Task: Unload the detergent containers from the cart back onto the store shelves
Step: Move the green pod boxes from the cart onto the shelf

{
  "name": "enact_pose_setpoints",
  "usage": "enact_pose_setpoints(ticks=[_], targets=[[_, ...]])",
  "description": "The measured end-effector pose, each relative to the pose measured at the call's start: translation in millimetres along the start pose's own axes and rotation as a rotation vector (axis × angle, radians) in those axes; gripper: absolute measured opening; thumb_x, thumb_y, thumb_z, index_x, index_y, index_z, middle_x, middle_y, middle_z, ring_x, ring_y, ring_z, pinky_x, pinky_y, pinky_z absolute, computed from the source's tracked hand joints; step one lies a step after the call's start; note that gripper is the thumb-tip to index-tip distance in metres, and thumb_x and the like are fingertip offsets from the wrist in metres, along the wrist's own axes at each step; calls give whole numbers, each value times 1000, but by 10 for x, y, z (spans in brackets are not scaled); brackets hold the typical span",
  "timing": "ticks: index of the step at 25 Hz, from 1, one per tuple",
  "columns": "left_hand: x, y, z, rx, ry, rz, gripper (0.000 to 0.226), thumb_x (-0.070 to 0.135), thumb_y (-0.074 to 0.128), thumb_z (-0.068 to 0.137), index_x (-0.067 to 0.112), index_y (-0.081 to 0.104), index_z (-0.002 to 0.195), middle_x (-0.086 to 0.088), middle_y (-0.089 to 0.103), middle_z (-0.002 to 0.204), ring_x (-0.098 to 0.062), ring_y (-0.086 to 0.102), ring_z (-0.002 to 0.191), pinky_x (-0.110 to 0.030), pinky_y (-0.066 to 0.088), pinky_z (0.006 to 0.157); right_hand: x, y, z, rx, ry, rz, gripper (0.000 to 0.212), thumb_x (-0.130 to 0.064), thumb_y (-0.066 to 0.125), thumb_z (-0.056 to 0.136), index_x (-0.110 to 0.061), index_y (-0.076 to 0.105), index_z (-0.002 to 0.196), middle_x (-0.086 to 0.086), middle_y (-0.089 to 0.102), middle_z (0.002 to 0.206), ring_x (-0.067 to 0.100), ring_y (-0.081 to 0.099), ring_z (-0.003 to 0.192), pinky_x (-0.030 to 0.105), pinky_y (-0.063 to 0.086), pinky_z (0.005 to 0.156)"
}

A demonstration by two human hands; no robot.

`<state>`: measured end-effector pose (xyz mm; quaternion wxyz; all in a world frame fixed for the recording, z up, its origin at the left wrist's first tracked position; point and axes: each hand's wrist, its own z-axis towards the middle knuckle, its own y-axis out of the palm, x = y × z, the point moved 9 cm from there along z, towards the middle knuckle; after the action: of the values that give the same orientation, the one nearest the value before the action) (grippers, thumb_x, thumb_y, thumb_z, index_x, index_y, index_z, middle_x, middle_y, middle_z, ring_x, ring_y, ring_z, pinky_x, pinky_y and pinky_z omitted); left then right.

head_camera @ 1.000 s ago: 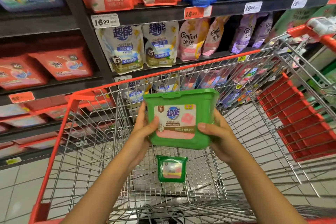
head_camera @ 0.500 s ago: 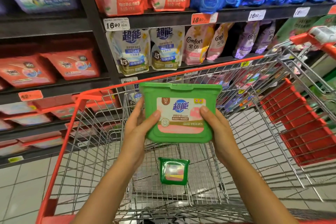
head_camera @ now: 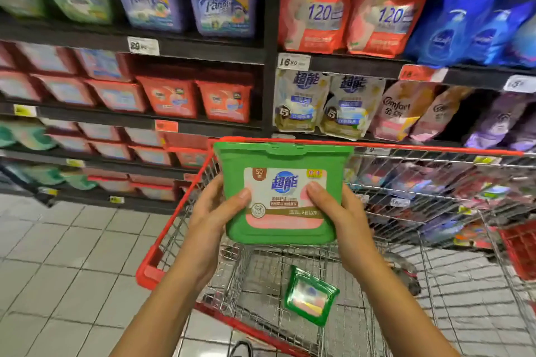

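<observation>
A green detergent pod box [head_camera: 282,229] with a white and pink label is held up above the cart, its lid facing me. My left hand [head_camera: 216,211] grips its left side with the thumb on the label. My right hand [head_camera: 340,211] grips the right side the same way. A second, identical green box [head_camera: 310,295] lies on the wire floor of the red-rimmed shopping cart [head_camera: 171,229] below.
Dark store shelves [head_camera: 203,51] fill the view ahead: green and purple boxes on top, red boxes [head_camera: 223,100] beneath, refill pouches [head_camera: 301,101] to the right. White tiled floor [head_camera: 72,255] lies left of the cart. The red child seat [head_camera: 519,249] is at the cart's right.
Both hands have lifted the green box higher above the cart. My view has swung left and up, bringing the left shelf bay with green, purple and red boxes into sight.
</observation>
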<state>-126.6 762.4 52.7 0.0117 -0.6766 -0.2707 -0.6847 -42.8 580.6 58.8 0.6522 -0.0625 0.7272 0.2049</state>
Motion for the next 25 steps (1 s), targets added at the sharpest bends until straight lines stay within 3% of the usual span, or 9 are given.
enact_pose_setpoints(ticks=[4, 8, 13, 17, 25], targets=[[143, -484, -456, 208, 53, -17, 53, 28, 71, 70, 19, 61, 122, -5, 72, 114, -20, 71, 97, -23, 56, 70, 68, 554, -63, -176, 15, -9, 47, -37, 75, 69, -14, 65, 109, 7, 75, 100, 23, 74, 84, 26, 57, 61], [383, -1039, -930, 376, 104, 10, 41, 34, 69, 77, 30, 62, 117, -1, 73, 109, -17, 72, 91, -22, 56, 66, 187, 1294, -219, -350, 47, -32, 62, -45, 77, 60, -10, 64, 110, 7, 76, 98, 23, 74, 82, 25, 56, 61], [832, -1841, -1312, 521, 179, 7, 60, 36, 82, 63, 21, 61, 117, -6, 75, 104, -17, 74, 81, -22, 56, 60, 279, 2338, -376, -513, 32, -12, 53, -38, 77, 66, -11, 64, 110, 6, 76, 98, 21, 74, 82, 24, 56, 62], [1231, -2575, -1430, 532, 226, 41, 64, 38, 72, 65, 16, 56, 122, -4, 75, 102, -16, 74, 81, -22, 56, 60, 433, 3177, -450, -545, 27, -6, 41, -31, 72, 72, -12, 66, 108, 6, 76, 97, 21, 74, 82, 23, 56, 62], [1999, -3774, -1247, 457, 247, 172, 63, 48, 70, 63, 19, 59, 118, -2, 75, 105, -17, 74, 87, -20, 56, 63, 556, 4490, -326, -524, 6, 18, 62, -44, 80, 58, -15, 65, 111, 6, 75, 103, 24, 73, 89, 26, 57, 68]])
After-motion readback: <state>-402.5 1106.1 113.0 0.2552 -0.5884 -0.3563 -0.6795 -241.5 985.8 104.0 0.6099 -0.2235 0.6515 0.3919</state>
